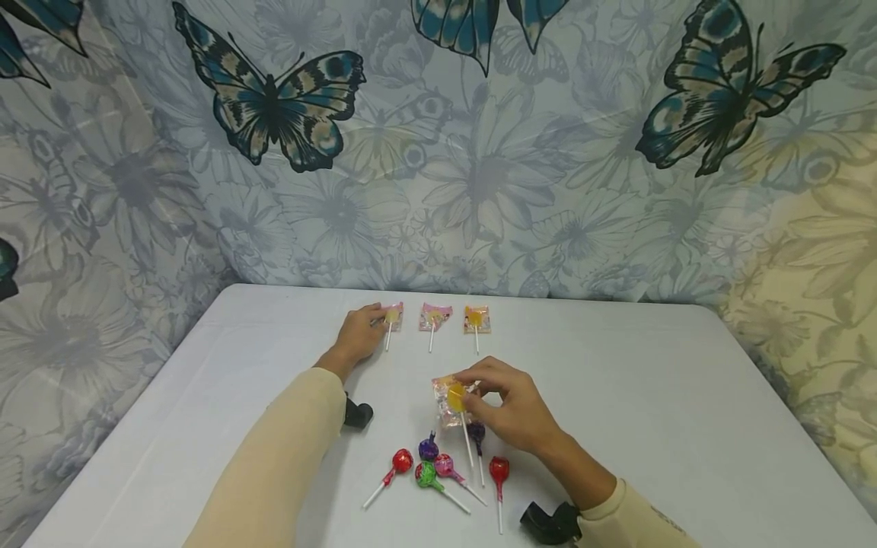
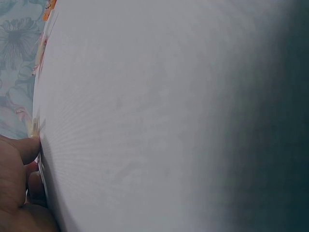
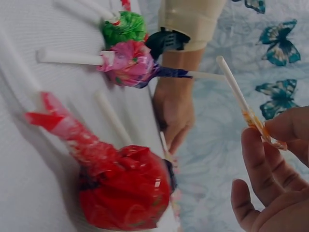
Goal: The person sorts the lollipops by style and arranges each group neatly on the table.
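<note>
the printing on the clear, pink-and-orange film around the flat yellow lollipop (image 1: 455, 396) in my right hand (image 1: 517, 403) is too small to read, and so is the dark mark on my cream right sleeve (image 1: 666, 520). the sweet is a translucent amber disc on a white stick, its wrapper crinkling out into a loose square. i pinch it between thumb and fingers above the middle of the white table (image 1: 617, 380) (seen from my right wrist, it turns nearly edge-on).

along the far edge, closer to the far left corner than the far right, lie three matching wrapped discs: the left disc (image 1: 393, 317), the middle disc (image 1: 434, 317) and the right disc (image 1: 476, 317), this last with more orange in its film. my left hand (image 1: 359, 333) has its fingers at the left disc's wrapper; whether they pinch or only touch it, i cannot tell.

nearer me are round lollipops in shiny twisted wrappers: a red ball (image 1: 402, 460), a purple ball (image 1: 428, 447), a pink ball (image 1: 444, 464) and a green ball (image 1: 425, 475) bunched close, a dark purple ball (image 1: 476, 432) beside my held stick, and a second red ball (image 1: 499, 469) to the right.
</note>
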The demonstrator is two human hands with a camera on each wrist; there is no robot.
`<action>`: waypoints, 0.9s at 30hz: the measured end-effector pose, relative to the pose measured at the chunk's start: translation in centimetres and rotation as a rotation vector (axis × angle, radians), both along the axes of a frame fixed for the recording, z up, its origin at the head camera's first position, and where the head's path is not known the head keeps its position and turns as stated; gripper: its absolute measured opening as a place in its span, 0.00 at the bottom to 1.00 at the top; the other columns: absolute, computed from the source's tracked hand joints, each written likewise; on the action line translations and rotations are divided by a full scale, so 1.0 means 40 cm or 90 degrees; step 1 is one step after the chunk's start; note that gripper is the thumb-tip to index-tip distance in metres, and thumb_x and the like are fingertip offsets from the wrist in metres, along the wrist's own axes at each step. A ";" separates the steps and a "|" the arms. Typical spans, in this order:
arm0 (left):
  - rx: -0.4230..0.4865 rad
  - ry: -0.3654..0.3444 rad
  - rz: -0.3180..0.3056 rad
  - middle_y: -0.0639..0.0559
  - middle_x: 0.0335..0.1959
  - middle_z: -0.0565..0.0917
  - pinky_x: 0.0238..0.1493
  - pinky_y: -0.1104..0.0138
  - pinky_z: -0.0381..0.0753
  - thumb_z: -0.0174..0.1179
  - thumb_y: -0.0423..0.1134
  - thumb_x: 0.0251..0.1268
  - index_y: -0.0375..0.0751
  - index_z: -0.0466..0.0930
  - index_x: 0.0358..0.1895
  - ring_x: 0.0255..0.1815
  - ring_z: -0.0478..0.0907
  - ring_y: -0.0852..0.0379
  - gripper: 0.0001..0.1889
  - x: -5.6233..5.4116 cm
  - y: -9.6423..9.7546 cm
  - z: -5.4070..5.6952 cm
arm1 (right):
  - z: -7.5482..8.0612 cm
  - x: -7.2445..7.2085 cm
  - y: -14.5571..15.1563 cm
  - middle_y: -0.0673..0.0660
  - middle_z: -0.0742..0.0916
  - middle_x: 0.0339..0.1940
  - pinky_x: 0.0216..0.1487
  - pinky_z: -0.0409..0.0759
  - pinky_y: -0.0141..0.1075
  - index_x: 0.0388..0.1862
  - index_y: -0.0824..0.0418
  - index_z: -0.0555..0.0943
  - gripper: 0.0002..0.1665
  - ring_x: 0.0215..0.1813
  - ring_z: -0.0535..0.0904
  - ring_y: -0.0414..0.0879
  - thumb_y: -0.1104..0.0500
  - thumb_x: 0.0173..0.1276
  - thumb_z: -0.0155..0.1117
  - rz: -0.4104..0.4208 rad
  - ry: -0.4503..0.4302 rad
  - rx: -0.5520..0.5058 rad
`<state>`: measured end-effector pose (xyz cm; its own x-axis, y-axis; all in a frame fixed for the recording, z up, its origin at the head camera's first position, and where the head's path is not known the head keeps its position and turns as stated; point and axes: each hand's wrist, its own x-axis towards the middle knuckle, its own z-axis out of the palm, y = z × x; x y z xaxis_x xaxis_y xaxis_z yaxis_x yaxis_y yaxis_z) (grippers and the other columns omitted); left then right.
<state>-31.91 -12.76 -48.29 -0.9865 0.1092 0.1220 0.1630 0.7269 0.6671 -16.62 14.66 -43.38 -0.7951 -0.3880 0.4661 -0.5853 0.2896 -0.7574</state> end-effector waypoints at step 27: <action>-0.001 0.008 -0.001 0.40 0.65 0.71 0.69 0.54 0.55 0.58 0.32 0.66 0.31 0.76 0.59 0.68 0.62 0.39 0.19 0.004 0.000 0.001 | 0.134 0.014 0.057 0.60 0.83 0.43 0.41 0.79 0.35 0.50 0.71 0.82 0.24 0.39 0.76 0.49 0.82 0.55 0.63 0.061 0.090 -0.149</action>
<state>-31.76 -12.74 -48.27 -0.9847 0.1115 0.1338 0.1727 0.7272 0.6643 -16.06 16.92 -38.01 -0.6809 -0.3272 0.6552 -0.7060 0.0556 -0.7060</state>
